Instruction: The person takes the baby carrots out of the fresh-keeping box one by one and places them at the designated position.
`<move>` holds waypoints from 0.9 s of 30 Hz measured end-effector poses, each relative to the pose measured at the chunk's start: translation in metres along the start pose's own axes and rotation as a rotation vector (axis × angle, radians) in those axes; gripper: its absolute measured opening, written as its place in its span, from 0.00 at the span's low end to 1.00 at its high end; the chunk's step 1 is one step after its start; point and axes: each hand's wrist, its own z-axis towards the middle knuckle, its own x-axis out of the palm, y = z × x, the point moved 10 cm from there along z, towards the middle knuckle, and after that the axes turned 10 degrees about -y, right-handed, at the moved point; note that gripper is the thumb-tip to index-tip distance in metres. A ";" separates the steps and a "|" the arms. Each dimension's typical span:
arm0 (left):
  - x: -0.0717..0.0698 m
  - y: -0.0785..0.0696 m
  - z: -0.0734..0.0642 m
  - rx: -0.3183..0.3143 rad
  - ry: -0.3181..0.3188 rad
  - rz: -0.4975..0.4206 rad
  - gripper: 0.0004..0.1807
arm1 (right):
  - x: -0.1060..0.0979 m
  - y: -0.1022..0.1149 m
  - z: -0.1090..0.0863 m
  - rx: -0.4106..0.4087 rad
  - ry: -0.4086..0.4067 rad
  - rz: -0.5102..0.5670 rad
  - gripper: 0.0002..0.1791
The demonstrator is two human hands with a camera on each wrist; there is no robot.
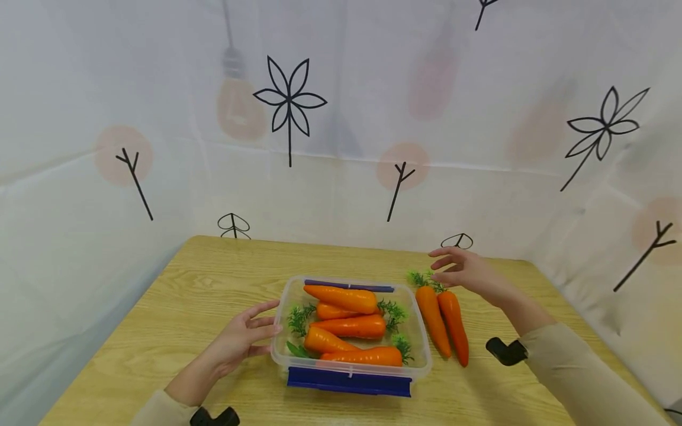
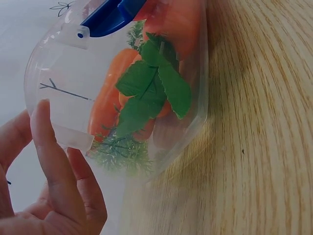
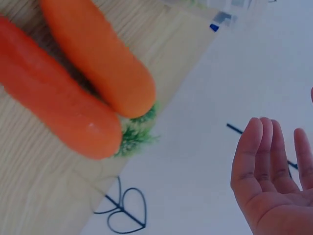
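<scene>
A clear plastic box (image 1: 423, 340) with blue side clips stands on the table. Inside lie several orange carrots (image 1: 354, 326) with green tops, and broad green leaves (image 2: 146, 93) show through its wall. At the box's left end is my left hand (image 1: 240, 340), fingers fairly straight, a fingertip touching the rim. Two more carrots lie side by side to the right of the box, a left one (image 1: 433, 319) and a redder right one (image 1: 454, 325). Just above their leafy tops hovers my right hand (image 1: 469, 275), holding nothing. In the right wrist view its fingers (image 3: 264, 156) are extended, apart from the carrots.
The wooden table (image 1: 224, 266) reaches back to a white patterned cloth (image 1: 341, 195) hanging behind and at both sides. One long blue clip (image 1: 348, 383) hangs down on the near side of the box; another blue clip (image 1: 348, 286) lies along the far side.
</scene>
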 end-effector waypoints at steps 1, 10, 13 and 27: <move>0.000 0.000 0.000 0.000 0.000 0.000 0.39 | 0.002 0.002 0.001 0.000 0.003 -0.003 0.30; 0.001 -0.001 0.000 0.001 0.000 0.004 0.38 | 0.020 0.022 0.011 -0.026 0.032 0.008 0.27; 0.000 -0.001 0.000 -0.001 -0.003 0.004 0.38 | 0.026 0.027 0.014 -0.038 0.040 -0.001 0.26; 0.000 -0.001 -0.002 -0.001 -0.001 0.000 0.39 | 0.058 0.052 0.027 -0.107 0.115 0.003 0.25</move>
